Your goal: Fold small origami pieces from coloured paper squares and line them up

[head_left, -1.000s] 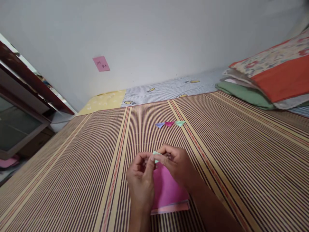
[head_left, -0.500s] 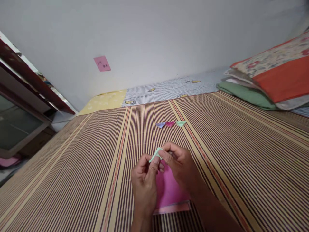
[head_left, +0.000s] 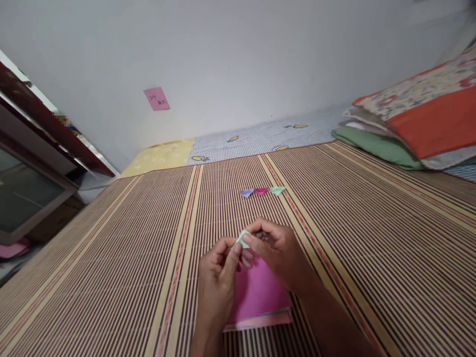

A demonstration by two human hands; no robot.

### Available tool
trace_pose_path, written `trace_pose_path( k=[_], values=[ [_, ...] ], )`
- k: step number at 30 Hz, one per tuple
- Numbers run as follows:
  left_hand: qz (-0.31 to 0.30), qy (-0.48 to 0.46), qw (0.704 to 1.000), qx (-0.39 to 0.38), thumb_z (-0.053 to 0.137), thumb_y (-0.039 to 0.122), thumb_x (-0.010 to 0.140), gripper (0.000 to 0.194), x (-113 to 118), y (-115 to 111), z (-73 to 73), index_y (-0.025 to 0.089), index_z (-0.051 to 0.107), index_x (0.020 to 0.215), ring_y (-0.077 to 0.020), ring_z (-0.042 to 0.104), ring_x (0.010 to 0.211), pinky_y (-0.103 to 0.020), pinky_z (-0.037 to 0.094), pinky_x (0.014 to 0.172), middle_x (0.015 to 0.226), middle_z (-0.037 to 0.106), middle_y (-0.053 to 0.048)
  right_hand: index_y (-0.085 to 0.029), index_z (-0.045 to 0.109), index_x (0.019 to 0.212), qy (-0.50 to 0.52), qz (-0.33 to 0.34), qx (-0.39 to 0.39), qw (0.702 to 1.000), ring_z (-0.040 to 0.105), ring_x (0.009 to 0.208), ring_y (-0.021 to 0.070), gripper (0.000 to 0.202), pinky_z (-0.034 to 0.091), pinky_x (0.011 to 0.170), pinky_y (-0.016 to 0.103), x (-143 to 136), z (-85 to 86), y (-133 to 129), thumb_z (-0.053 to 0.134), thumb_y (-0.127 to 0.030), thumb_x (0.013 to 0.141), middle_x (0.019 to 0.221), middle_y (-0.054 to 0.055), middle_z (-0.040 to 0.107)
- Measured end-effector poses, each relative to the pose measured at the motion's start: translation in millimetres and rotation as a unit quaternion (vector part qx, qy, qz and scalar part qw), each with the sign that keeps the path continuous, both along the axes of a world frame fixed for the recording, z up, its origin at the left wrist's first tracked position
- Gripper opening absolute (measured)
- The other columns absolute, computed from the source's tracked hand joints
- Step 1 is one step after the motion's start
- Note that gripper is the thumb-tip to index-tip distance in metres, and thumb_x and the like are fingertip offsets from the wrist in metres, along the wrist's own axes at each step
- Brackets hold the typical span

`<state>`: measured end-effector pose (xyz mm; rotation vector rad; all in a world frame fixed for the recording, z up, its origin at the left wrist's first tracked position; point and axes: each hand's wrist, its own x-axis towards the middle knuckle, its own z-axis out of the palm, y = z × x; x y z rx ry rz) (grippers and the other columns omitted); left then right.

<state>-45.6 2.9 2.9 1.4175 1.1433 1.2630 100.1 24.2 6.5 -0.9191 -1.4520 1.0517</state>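
Observation:
Between my two hands is a small folded piece of light green paper [head_left: 243,239], held above the mat. My left hand [head_left: 219,267] pinches its lower left corner between thumb and forefinger. On the other side, the thumb and forefinger of my right hand [head_left: 277,253] grip its upper right part. Beneath the hands lies a stack of coloured paper with a magenta sheet [head_left: 262,292] on top. Farther off, a lilac folded triangle [head_left: 246,193], a magenta folded triangle [head_left: 261,191] and a light green folded triangle [head_left: 277,190] lie in a row.
A striped mat [head_left: 156,233] covers the bed. Folded bedding and an orange floral pillow [head_left: 427,124] are piled at the right. Along the wall runs a patterned sheet [head_left: 253,139]. A pink note [head_left: 156,98] is stuck to the wall.
My left hand has shifted slightly left and its thumb now sits lower on the green paper. Less of the paper shows on the left side. The row of triangles stays put.

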Motion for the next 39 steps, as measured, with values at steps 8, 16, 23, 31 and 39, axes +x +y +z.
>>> trace_pose_path(
  k=[8,16,23,31,39],
  values=[
    [-0.032,0.018,0.999,-0.03,0.064,0.036,0.095,0.028,-4,2,-2.7,0.018,0.067,0.074,-0.0157,0.058,0.069,-0.025,0.044,0.065,0.071,0.064,-0.002,-0.019,0.061,0.07,-0.073,-0.034,0.023,0.996,0.055,0.062,0.0135,0.025,0.039,0.061,0.027,-1,-3.0,-1,0.056,-0.022,0.094,0.064,-0.003,0.058],
    [0.042,-0.098,0.992,-0.064,0.07,0.039,0.09,0.027,-1,4,-5.4,0.016,0.066,0.075,-0.0149,0.059,0.067,-0.024,0.046,0.065,0.071,0.066,-0.003,-0.019,0.06,0.074,-0.074,0.022,-0.011,0.997,0.052,0.06,0.0128,0.022,0.038,0.058,0.026,2,-2.3,1,0.056,-0.025,0.095,0.065,-0.003,0.06],
    [0.049,-0.081,0.993,-0.064,0.074,0.039,0.087,0.025,-7,2,-6.5,0.017,0.069,0.078,-0.0143,0.057,0.072,-0.023,0.045,0.068,0.074,0.064,0.0,-0.02,0.053,0.067,-0.145,0.023,0.011,0.989,0.042,0.058,0.0118,0.028,0.028,0.055,0.026,2,-7.6,0,0.059,-0.026,0.094,0.06,-0.006,0.045],
    [0.012,-0.085,0.993,-0.082,0.066,0.045,0.093,0.032,-7,0,-5.1,0.017,0.07,0.077,-0.0131,0.048,0.066,-0.022,0.039,0.06,0.067,0.055,0.002,-0.02,0.051,0.063,-0.148,0.071,-0.012,0.986,0.047,0.057,0.0125,0.038,0.031,0.056,0.028,13,-6.6,2,0.05,-0.031,0.099,0.059,-0.004,0.048],
    [-0.03,-0.102,0.988,-0.111,0.075,0.04,0.087,0.029,-8,4,-8.6,0.016,0.064,0.074,-0.0107,0.045,0.063,-0.02,0.037,0.059,0.067,0.053,0.004,-0.021,0.043,0.062,-0.132,0.011,0.022,0.991,0.039,0.054,0.0117,0.039,0.027,0.054,0.027,13,-8.4,7,0.05,-0.033,0.098,0.058,-0.005,0.041]
  ],
)
